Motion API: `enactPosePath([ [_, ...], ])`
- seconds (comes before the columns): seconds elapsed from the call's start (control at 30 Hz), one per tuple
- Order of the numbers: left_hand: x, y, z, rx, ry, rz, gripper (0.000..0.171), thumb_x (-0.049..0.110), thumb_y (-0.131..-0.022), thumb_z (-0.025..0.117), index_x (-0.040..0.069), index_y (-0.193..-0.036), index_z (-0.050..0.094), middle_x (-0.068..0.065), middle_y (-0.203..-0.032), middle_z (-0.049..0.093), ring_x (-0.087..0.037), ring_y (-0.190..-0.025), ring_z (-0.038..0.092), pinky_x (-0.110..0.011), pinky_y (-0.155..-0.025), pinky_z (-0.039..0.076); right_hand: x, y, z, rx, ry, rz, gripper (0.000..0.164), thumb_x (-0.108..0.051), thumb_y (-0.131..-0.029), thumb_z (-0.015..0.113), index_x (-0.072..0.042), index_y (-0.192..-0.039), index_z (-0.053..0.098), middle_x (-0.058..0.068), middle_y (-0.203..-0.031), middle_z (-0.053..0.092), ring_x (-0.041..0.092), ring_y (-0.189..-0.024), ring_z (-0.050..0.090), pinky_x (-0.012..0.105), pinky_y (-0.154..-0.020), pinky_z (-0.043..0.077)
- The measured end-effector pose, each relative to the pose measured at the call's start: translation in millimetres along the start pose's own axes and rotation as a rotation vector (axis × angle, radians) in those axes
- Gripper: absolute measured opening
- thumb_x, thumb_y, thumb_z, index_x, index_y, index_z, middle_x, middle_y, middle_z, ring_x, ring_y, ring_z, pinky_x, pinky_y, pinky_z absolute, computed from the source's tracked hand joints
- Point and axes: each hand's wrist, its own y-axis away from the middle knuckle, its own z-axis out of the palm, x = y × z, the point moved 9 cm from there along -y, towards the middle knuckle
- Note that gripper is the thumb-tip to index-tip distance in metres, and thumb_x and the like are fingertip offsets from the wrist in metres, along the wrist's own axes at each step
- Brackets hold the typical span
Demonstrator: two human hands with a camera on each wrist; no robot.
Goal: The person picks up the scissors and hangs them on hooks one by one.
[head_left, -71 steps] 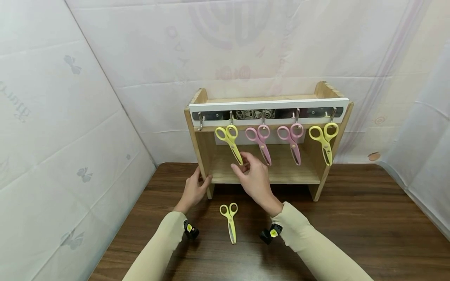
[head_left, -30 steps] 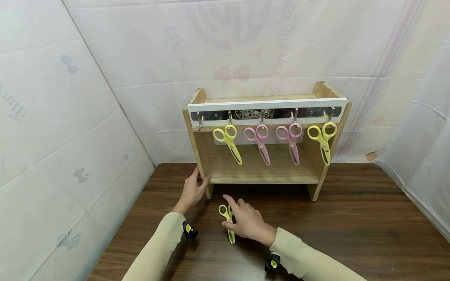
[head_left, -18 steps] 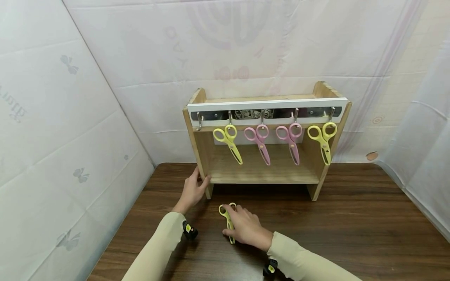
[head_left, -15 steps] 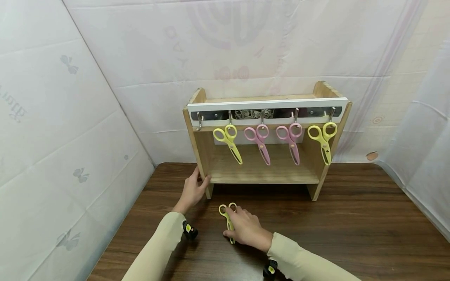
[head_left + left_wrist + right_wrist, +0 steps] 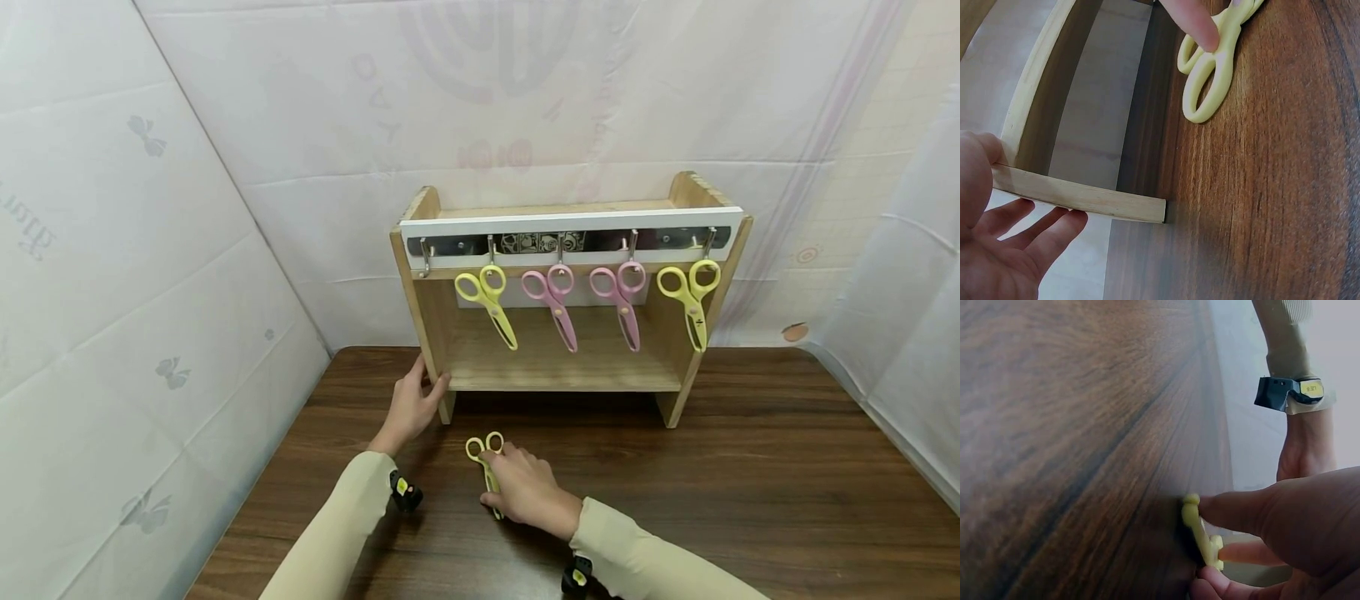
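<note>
On the table a pair of yellow scissors (image 5: 489, 478) lies with its handle rings pointing toward the wooden shelf (image 5: 555, 371). My right hand (image 5: 528, 490) pinches these scissors between thumb and fingers from the right side, covering part of the blades. In the right wrist view the scissors (image 5: 1199, 532) sit between the fingertips, close to the tabletop. My left hand (image 5: 408, 410) grips the shelf's left side panel (image 5: 1079, 194), thumb in front and fingers behind it.
Along the shelf's front runs a hook rail (image 5: 457, 246). From it hang yellow scissors (image 5: 495, 310), pink scissors (image 5: 558, 312), more pink scissors (image 5: 624, 312) and another yellow pair (image 5: 693, 312). The leftmost hook (image 5: 425, 260) is bare. Light cloth (image 5: 300, 150) encloses the table.
My right hand has come down from the hanging yellow scissors to the pair on the table and closed its fingers on it. The left hand stays on the side panel.
</note>
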Motion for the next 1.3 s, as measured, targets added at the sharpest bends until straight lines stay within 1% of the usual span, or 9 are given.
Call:
enactPosePath([
  [0.17,-0.3,0.0,0.2,-0.003,-0.005,0.001,0.050,0.022,-0.107,0.058,0.005,-0.152,0.043,-0.026,-0.132,0.063,-0.040,-0.121,0.064,-0.049,-0.089,0.060,1,4,-3,0.007,-0.010,-0.029,0.039,-0.022,-0.084,0.087,-0.020,-0.121,0.072,0.001,-0.088,0.057,0.018,-0.071,0.057,0.035,-0.047,0.047],
  [0.27,0.4,-0.3,-0.2,0.001,-0.006,0.008,0.050,0.022,-0.107,0.058,0.005,-0.152,0.043,-0.027,-0.132,0.063,-0.040,-0.120,0.064,-0.049,-0.088,0.060,3,6,-5,0.018,-0.011,-0.039,0.037,-0.013,-0.085,0.085,-0.021,-0.119,0.071,-0.001,-0.084,0.054,0.017,-0.068,0.054,0.033,-0.045,0.043],
  [0.37,0.5,-0.6,-0.5,0.001,-0.006,0.006,0.051,0.022,-0.107,0.059,0.005,-0.152,0.043,-0.028,-0.133,0.062,-0.040,-0.120,0.064,-0.049,-0.087,0.061,7,7,-7,0.018,-0.008,-0.035,0.041,-0.009,-0.087,0.082,-0.020,-0.124,0.069,-0.001,-0.085,0.056,0.020,-0.071,0.056,0.034,-0.047,0.044],
  [0.5,0.5,-0.7,-0.4,0.000,-0.005,0.006,0.053,0.022,-0.107,0.058,0.005,-0.154,0.041,-0.028,-0.134,0.062,-0.041,-0.120,0.064,-0.049,-0.087,0.061,11,7,-6,0.004,-0.008,-0.024,0.042,-0.008,-0.087,0.082,-0.017,-0.126,0.069,0.000,-0.086,0.058,0.021,-0.074,0.058,0.035,-0.048,0.045],
  [0.63,0.7,-0.2,-0.2,-0.001,-0.007,0.008,0.053,0.023,-0.107,0.058,0.005,-0.154,0.041,-0.028,-0.133,0.062,-0.041,-0.120,0.064,-0.049,-0.086,0.061,12,7,-6,-0.006,-0.027,-0.019,0.038,-0.008,-0.087,0.083,-0.014,-0.122,0.070,0.000,-0.086,0.059,0.020,-0.074,0.058,0.035,-0.049,0.046],
  [0.8,0.6,0.3,-0.6,0.002,-0.010,0.005,0.051,0.023,-0.107,0.058,0.006,-0.153,0.043,-0.027,-0.132,0.063,-0.040,-0.118,0.065,-0.050,-0.085,0.061,14,7,-8,0.018,-0.049,-0.027,0.036,-0.007,-0.085,0.084,-0.013,-0.119,0.072,0.000,-0.086,0.060,0.019,-0.074,0.059,0.034,-0.050,0.047],
  [0.97,0.2,0.3,-0.3,0.000,-0.016,0.012,0.051,0.023,-0.107,0.058,0.006,-0.153,0.043,-0.027,-0.131,0.064,-0.040,-0.118,0.066,-0.050,-0.085,0.062,15,9,-11,0.061,-0.080,-0.060,0.019,-0.009,-0.083,0.086,-0.015,-0.097,0.074,-0.003,-0.079,0.058,0.015,-0.065,0.056,0.031,-0.047,0.045],
  [1.07,-0.4,0.1,-0.4,0.000,-0.019,0.013,0.052,0.023,-0.107,0.058,0.006,-0.154,0.042,-0.027,-0.131,0.063,-0.040,-0.118,0.066,-0.050,-0.084,0.062,16,10,-13,0.070,-0.100,-0.072,0.016,-0.011,-0.083,0.087,-0.017,-0.085,0.072,-0.005,-0.076,0.057,0.012,-0.062,0.054,0.029,-0.045,0.043],
  [1.3,0.3,0.6,0.0,-0.006,-0.007,0.010,0.052,0.022,-0.107,0.057,0.005,-0.154,0.041,-0.028,-0.133,0.062,-0.041,-0.119,0.065,-0.049,-0.085,0.061,16,11,-13,0.071,-0.103,-0.081,0.021,-0.012,-0.084,0.087,-0.018,-0.079,0.067,-0.007,-0.076,0.063,0.010,-0.057,0.053,0.028,-0.043,0.041],
])
